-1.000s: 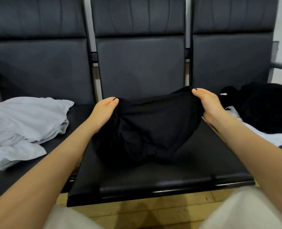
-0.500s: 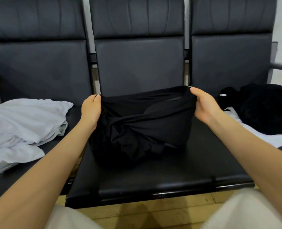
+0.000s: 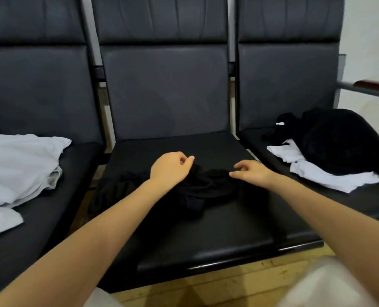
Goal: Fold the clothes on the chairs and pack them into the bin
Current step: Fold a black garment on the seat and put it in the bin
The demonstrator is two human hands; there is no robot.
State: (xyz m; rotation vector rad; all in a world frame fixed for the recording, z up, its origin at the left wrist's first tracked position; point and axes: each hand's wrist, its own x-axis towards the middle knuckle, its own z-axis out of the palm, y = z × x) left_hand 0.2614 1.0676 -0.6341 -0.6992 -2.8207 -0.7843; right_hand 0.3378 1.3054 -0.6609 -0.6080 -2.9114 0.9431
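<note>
Spanning the view, three dark padded chairs stand side by side, a rumpled white garment on the left seat and a black garment heaped over white cloth on the right seat. On the middle seat lies a crumpled black garment, part of it trailing off the seat's left edge. The left hand hovers above it with fingers loosely curled, holding nothing, while the right hand hangs just beside its right end, fingers relaxed and spread, also empty.
</note>
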